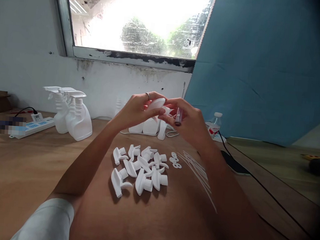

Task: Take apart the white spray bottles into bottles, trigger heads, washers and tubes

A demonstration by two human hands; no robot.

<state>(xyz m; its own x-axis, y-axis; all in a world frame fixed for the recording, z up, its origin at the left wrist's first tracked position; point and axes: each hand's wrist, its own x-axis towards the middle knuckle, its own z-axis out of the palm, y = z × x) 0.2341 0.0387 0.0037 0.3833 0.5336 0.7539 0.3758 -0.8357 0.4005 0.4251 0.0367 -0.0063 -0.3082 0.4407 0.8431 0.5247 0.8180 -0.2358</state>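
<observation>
My left hand (131,110) is closed around a white trigger spray head (157,104), raised above the table. My right hand (193,120) grips a screwdriver (178,117), its dark handle pointing down and its thin shaft up. Fingertips of that same hand also meet the spray head near its front; the exact contact is partly hidden. Below both hands, several loose white spray heads (144,183) lie in a cluster on the wooden table (130,224). Beside them are several small white washers (174,160) and a fan of thin white tubes (197,170).
White spray bottles (79,123) stand at the left near a power strip (32,127). More white bottles (150,126) are behind my hands. At right are a clear plastic bottle (215,124), a phone (235,162) and a black cable (270,191). A window (134,58) is ahead.
</observation>
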